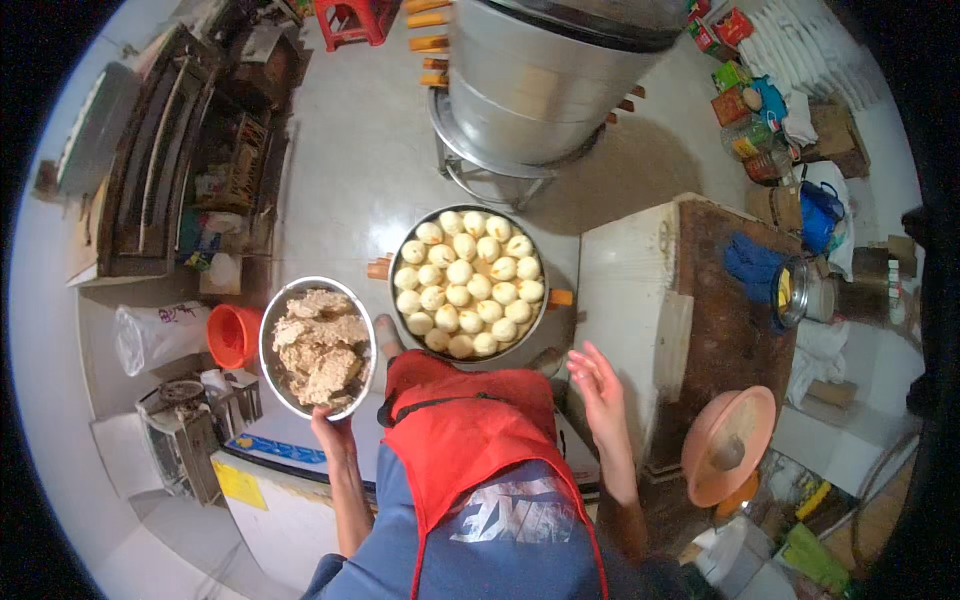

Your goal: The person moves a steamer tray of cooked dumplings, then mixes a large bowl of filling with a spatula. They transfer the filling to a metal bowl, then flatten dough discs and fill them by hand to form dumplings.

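My left hand [332, 426] grips the near rim of a steel bowl [265, 352], holding it out at my left. A lumpy, light-brown, coarse mixture [321, 345] fills much of the bowl. My right hand [598, 382] is raised at my right with its fingers apart and nothing in it. In front of my red apron [465, 420] is a round steamer tray [392, 315] full of round, pale dough balls [459, 271], several with orange-brown marks. Wooden handles [559, 298] stick out at its sides.
Ahead stands a tall stack of metal steamers [525, 97] on a metal stand [487, 184]. To the right is a brown-topped counter [720, 315] with a pink basin [727, 446] and a metal bowl [795, 292]. A red bucket [234, 336] and shelves [225, 172] are at left.
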A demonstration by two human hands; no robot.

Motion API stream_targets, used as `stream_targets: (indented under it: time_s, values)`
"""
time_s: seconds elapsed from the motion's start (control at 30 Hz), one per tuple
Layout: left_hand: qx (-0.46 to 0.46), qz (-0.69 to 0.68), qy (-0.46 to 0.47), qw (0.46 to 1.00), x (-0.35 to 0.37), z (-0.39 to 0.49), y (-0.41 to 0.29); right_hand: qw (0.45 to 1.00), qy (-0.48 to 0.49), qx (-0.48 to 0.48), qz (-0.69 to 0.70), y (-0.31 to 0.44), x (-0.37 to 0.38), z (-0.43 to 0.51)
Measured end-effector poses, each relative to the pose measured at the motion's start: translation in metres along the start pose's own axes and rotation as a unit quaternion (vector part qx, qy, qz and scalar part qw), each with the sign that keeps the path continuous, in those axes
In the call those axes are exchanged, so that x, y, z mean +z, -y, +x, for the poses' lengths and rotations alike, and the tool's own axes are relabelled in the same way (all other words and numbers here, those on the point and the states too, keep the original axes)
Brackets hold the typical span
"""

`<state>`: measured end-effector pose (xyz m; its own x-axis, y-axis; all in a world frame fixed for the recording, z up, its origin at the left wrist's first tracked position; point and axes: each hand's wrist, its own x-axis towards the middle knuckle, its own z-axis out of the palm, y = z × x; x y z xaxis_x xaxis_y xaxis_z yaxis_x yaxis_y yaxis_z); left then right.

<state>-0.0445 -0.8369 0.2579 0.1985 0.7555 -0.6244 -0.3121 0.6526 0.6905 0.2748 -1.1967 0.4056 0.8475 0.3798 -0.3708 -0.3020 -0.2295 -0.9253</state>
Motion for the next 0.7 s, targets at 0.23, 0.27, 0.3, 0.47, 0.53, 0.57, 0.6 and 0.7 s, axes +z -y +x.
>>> stream_targets:
  time_s: [0.23, 0.27, 0.3, 0.47, 0.53, 0.57, 0.6, 0.7]
  values:
    - [-0.084, 0.107, 0.027, 0.99, -0.042, 0.13, -0.116, 0.982, 0.011, 0.131, -0.138, -0.034, 0.174, 0.02]
    - [-0.081, 0.114, -0.002, 0.99, -0.048, 0.139, -0.133, 0.968, 0.036, 0.139, -0.205, -0.027, 0.194, 0.015]
    - [-0.074, 0.117, -0.026, 0.99, -0.051, 0.151, -0.146, 0.952, 0.057, 0.147, -0.261, -0.017, 0.213, 0.014]
    - [-0.052, 0.111, -0.013, 0.992, -0.059, 0.192, -0.212, 0.793, 0.238, -0.065, -0.557, 0.081, 0.329, 0.051]
    - [-0.049, 0.1, -0.038, 0.993, -0.055, 0.201, -0.227, 0.785, 0.293, -0.08, -0.539, 0.139, 0.386, 0.074]
    - [-0.056, 0.079, -0.046, 0.994, -0.055, 0.205, -0.231, 0.787, 0.299, -0.143, -0.521, 0.169, 0.417, 0.079]
    - [-0.052, 0.08, -0.05, 0.994, -0.057, 0.208, -0.237, 0.801, 0.324, -0.218, -0.453, 0.2, 0.445, 0.086]
    - [-0.044, 0.078, -0.063, 0.994, -0.072, 0.215, -0.252, 0.686, 0.322, -0.444, -0.477, 0.289, 0.539, 0.076]
